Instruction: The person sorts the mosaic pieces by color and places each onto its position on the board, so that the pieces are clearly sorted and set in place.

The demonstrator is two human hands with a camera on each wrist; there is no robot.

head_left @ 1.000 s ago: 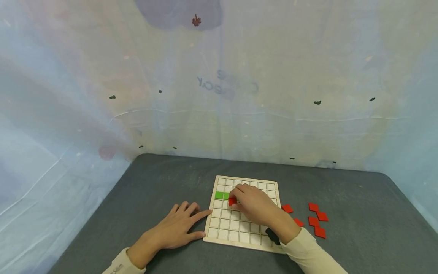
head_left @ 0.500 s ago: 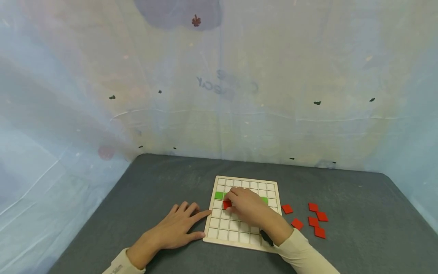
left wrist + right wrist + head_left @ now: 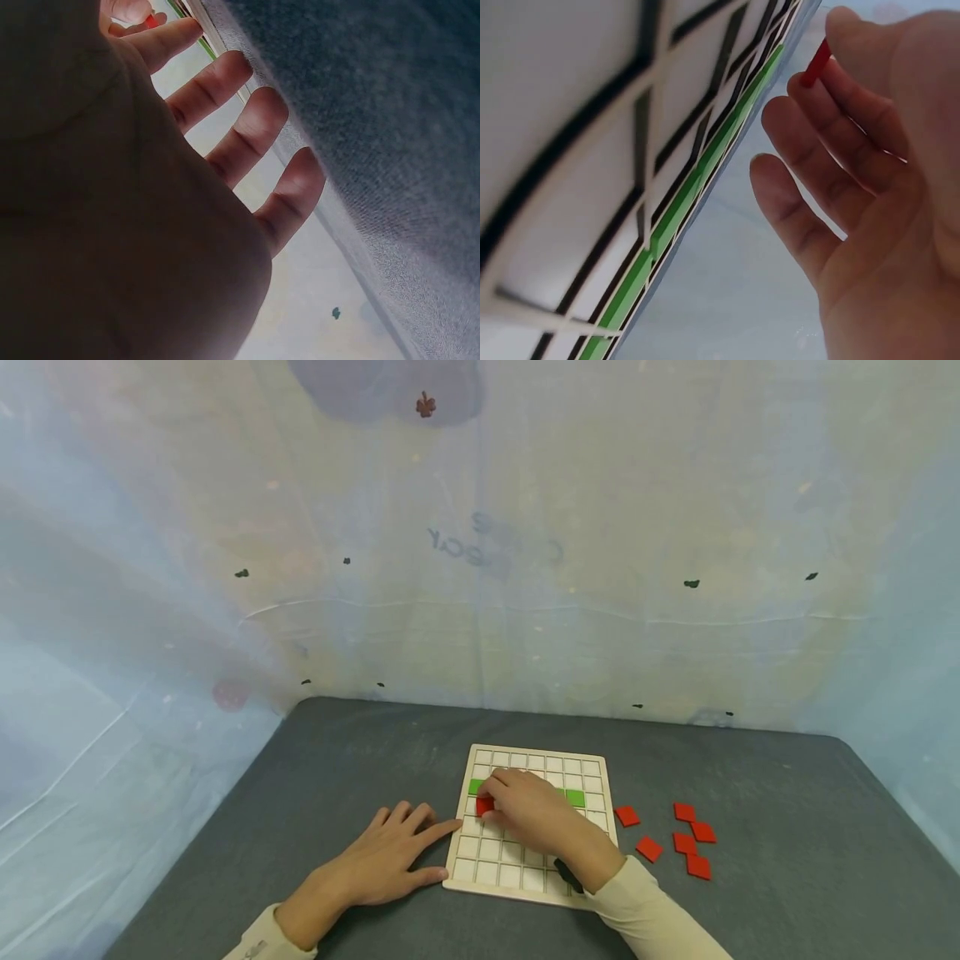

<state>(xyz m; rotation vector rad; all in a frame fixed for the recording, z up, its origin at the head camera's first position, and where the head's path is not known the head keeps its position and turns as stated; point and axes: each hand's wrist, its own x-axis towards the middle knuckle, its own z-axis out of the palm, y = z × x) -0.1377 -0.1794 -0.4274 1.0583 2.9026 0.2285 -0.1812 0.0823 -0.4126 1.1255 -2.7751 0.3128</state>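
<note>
A pale wooden board (image 3: pixel 498 891) with a square grid lies on the table. My right hand (image 3: pixel 528 810) is over its left part and pinches a red square tile (image 3: pixel 484 807) between thumb and fingers. In the right wrist view this tile (image 3: pixel 817 66) is seen edge-on, held up off the grid. A row of green tiles (image 3: pixel 575 798) lies in the board, partly hidden behind my right hand; the right wrist view shows the green row (image 3: pixel 682 210) running along the grid. My left hand (image 3: pixel 390 860) rests with spread fingers, index fingertip and thumb at the board's left edge.
Several loose red tiles (image 3: pixel 649 849) lie to the right of the board, some of them overlapping (image 3: pixel 698 867). The dark grey table (image 3: pixel 360 752) ends at a pale hanging sheet (image 3: pixel 480 652) at the back and sides.
My right hand has moved left across the board with the red tile, uncovering green tiles on the right of the row. My left hand has stayed in place.
</note>
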